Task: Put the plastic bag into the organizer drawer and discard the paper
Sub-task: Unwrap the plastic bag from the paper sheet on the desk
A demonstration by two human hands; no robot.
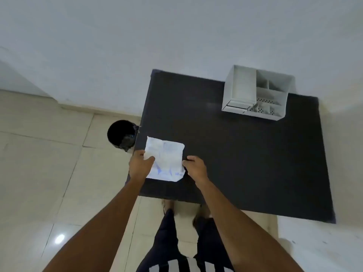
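Two bare hands meet at a white sheet (164, 159) lying near the left edge of a dark table (245, 158), a little below the frame's centre. The left hand (140, 163) pinches the sheet's left edge between thumb and fingers; the right hand (194, 165) touches its right edge, fingers curled, grip unclear. Whether the sheet is paper or plastic bag cannot be told. A white organizer (257, 93) stands at the table's upper right, well apart. A black bin (121, 134) sits on the tiled floor just left of the table.
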